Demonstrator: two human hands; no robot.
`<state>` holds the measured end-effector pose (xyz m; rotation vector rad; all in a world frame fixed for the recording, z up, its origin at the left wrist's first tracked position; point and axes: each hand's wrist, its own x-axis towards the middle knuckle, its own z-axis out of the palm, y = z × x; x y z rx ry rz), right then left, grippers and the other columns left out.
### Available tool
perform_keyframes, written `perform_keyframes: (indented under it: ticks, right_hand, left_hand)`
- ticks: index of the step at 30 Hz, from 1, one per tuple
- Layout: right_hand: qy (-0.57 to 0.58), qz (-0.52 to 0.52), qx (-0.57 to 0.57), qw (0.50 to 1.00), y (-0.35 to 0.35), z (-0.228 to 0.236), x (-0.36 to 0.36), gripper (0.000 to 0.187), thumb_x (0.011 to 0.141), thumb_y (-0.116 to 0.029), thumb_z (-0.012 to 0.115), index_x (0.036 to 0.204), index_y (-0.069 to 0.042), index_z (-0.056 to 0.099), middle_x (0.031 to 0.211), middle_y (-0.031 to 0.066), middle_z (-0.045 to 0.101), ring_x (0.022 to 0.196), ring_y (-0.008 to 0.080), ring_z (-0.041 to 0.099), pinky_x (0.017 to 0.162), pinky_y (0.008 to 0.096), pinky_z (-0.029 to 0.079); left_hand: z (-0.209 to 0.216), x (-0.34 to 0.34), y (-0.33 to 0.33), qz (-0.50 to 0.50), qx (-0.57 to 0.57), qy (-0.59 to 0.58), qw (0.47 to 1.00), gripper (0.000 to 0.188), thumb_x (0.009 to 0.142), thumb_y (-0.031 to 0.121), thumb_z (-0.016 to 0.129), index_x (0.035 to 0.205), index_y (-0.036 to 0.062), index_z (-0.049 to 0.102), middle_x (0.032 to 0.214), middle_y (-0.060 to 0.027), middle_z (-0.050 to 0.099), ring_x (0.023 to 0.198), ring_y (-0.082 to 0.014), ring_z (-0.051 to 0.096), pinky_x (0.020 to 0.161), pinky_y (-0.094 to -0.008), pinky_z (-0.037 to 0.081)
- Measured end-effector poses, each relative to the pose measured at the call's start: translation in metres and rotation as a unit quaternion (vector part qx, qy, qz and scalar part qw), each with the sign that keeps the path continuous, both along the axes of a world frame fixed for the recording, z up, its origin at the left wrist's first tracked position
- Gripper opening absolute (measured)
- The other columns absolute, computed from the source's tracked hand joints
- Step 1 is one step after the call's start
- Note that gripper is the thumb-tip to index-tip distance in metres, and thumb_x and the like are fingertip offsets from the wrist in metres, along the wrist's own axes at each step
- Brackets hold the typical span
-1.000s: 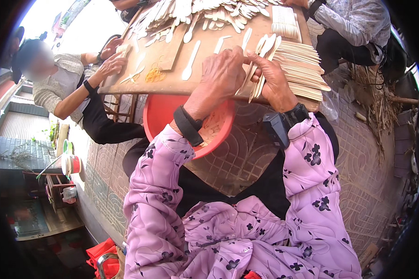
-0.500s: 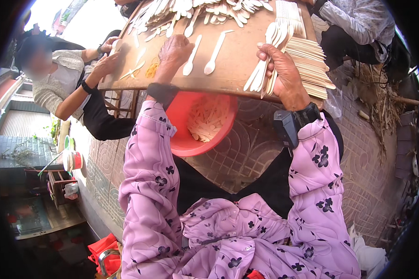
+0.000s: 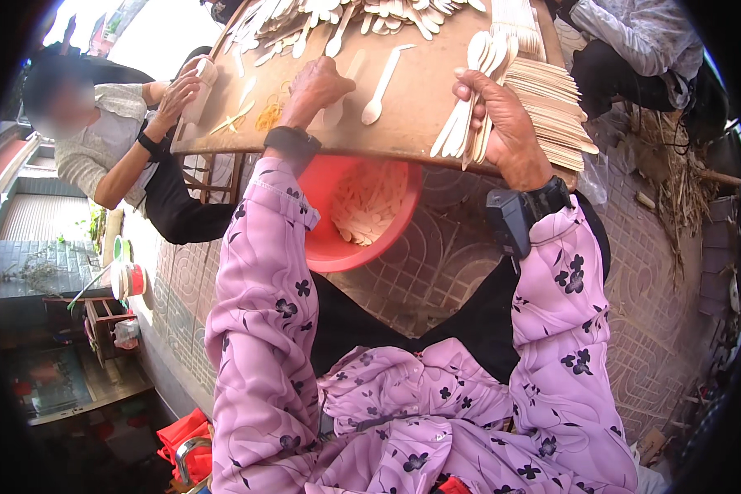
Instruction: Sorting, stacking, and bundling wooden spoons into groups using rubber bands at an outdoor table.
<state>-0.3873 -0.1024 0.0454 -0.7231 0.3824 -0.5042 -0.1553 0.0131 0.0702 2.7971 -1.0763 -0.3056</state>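
My right hand (image 3: 506, 119) is closed round a fanned bunch of pale wooden spoons (image 3: 487, 56), near the table's right front edge. The spoons' bowls point away from me and their handles toward me. My left hand (image 3: 317, 89) is closed over the tabletop, its fingertips at the side of a single wooden spoon (image 3: 335, 109), which is smeared by motion. The finger contact is partly hidden. Just right of it lies another wooden spoon (image 3: 375, 105). A neat stack of wooden spoons (image 3: 547, 107) sits beside my right hand.
Loose wooden spoons (image 3: 391, 16) are heaped at the far side of the brown table (image 3: 412, 136). A band-like yellow coil (image 3: 269, 117) lies at left. Below the front edge stands a red basin (image 3: 325, 262) holding wooden pieces. Co-workers sit left and right of the table.
My left hand has shifted slightly right, and the spoon beside it has moved a little away from me. My right hand keeps its bunch. The left co-worker's hands have moved.
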Motion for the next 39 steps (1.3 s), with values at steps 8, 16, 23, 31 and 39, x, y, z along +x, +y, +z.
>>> perform_keyframes:
  ticks: [8,16,23,31,39]
  right_hand:
    - [0.013,-0.007,-0.005,1.0,0.002,-0.005,0.001,0.008,0.079,-0.014,0.065,0.076,-0.009,0.06,0.063,-0.0039,0.056,0.047,0.0006,0.038,0.039,0.0165,0.032]
    - [0.009,-0.01,-0.012,1.0,-0.001,0.0,-0.001,0.008,0.079,-0.014,0.065,0.076,-0.008,0.06,0.063,-0.0035,0.056,0.048,0.001,0.038,0.04,0.0171,0.032]
    - [0.013,-0.002,-0.017,1.0,0.0,-0.001,-0.001,0.008,0.079,-0.013,0.065,0.076,-0.008,0.06,0.063,-0.0036,0.056,0.049,0.0012,0.039,0.041,0.0172,0.032]
    - [0.009,-0.007,-0.017,1.0,0.0,-0.002,0.0,0.007,0.079,-0.013,0.065,0.076,-0.009,0.06,0.064,-0.0033,0.057,0.048,0.001,0.039,0.041,0.0172,0.032]
    - [-0.031,-0.028,-0.02,0.999,-0.01,0.001,-0.001,0.007,0.081,-0.013,0.063,0.079,-0.007,0.061,0.065,-0.0007,0.058,0.048,0.0017,0.041,0.04,0.0177,0.033]
  left_hand:
    - [-0.01,-0.019,-0.013,-0.073,-0.134,0.187,0.971,0.016,0.074,0.014,0.063,0.076,-0.0017,0.06,0.063,-0.0066,0.059,0.054,-0.012,0.057,0.044,-0.0245,0.046]
    - [-0.008,-0.033,-0.021,-0.041,-0.099,0.125,0.986,0.024,0.069,0.022,0.07,0.067,0.0003,0.061,0.056,-0.0081,0.06,0.05,-0.0161,0.059,0.047,-0.0272,0.048]
    - [-0.011,-0.039,-0.033,-0.032,-0.037,0.042,0.998,0.026,0.063,0.023,0.07,0.077,0.0022,0.065,0.069,-0.0119,0.066,0.064,-0.0239,0.064,0.061,-0.034,0.048]
    - [-0.021,-0.031,-0.024,-0.104,-0.109,0.075,0.986,0.023,0.064,0.02,0.067,0.073,-0.0001,0.063,0.068,-0.0113,0.061,0.063,-0.0219,0.058,0.058,-0.0335,0.045]
    - [0.022,-0.042,0.003,-0.233,-0.188,0.014,0.954,0.016,0.074,0.018,0.061,0.08,0.0038,0.056,0.073,-0.0113,0.061,0.072,-0.0309,0.058,0.063,-0.0393,0.044]
